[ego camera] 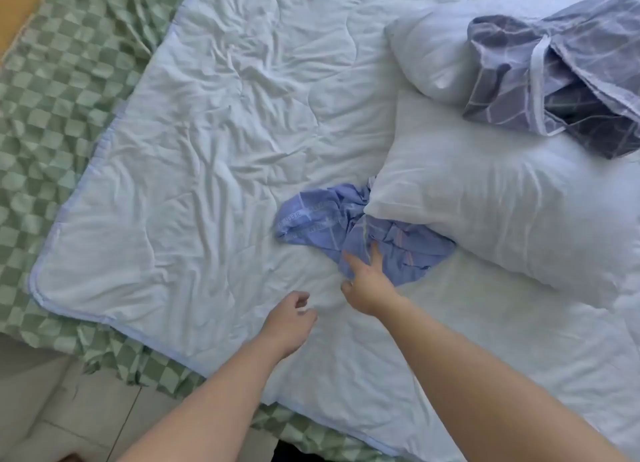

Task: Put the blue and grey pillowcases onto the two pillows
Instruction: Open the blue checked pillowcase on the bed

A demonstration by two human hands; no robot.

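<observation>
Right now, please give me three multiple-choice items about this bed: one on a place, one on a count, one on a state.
1. Where does the grey pillowcase lie?
A. on the far pillow
B. on the floor
C. under the quilt

2. How many bare pillows are there?
A. one
B. two
C. three

3. What does the right hand do?
A. grips a pillow
B. hangs idle
C. reaches onto the blue pillowcase

Key: 1 A, it drapes over that pillow; 2 B, far and near pillow; 3 C, straight fingers lie on the blue cloth.
</observation>
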